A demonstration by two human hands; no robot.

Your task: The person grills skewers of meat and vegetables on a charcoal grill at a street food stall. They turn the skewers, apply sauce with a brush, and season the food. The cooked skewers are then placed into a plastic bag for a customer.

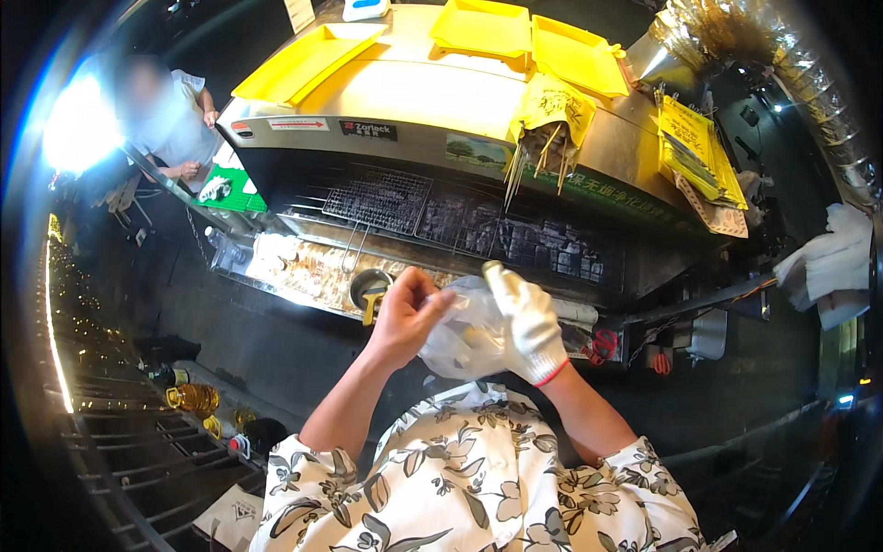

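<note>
A clear plastic bag point(464, 342) hangs between my hands in front of my chest, with something pale and hard to make out inside. My bare left hand point(410, 317) is closed in a pinch at the bag's upper left edge. On the other side, my right hand point(529, 322), in a white knit glove with a red cuff edge, grips the bag; its thumb is partly hidden. Just beyond my left hand, a round metal pot point(369, 287) stands on the grill's front ledge point(313, 274), with a yellow-handled tool point(372, 305) at it.
Wire grilling racks point(377, 200) lie over charcoal point(543, 247) ahead. Yellow trays point(308, 63) stand on the metal hood, and skewers point(543, 161) stick out of a yellow bag. Red-handled scissors point(602, 345) hang at right. Bottles point(193, 397) stand at lower left; a person point(175, 120) is at far left.
</note>
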